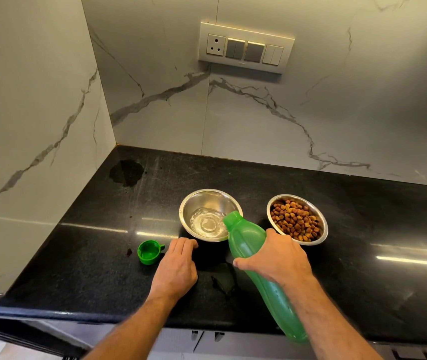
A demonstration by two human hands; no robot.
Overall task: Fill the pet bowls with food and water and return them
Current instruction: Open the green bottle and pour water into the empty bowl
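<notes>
Two steel bowls sit ahead of the hands, and the right hand (280,258) grips the green bottle (251,258), its length tilted forward-left with its mouth over the water bowl (194,201) (kibble bowl (322,222) further right), while the left hand (178,266) rests empty, fingers loosely curled, on the counter (90,255).

— What carries it all?

— A black speckled stone counter (363,216), glossy, fitted into a corner of marble-look walls.

— And on it?

— Two round steel bowls mid-counter: the steel bowl holding water (208,216), and just beside it, toward the right edge, the steel bowl of brown kibble (297,220). A small green plastic cap (149,251) sits open side up, toward the front left.

— Anything spilled?

— A wet patch (126,172) near the back left corner, another puddle (224,280) near the front edge.
</notes>
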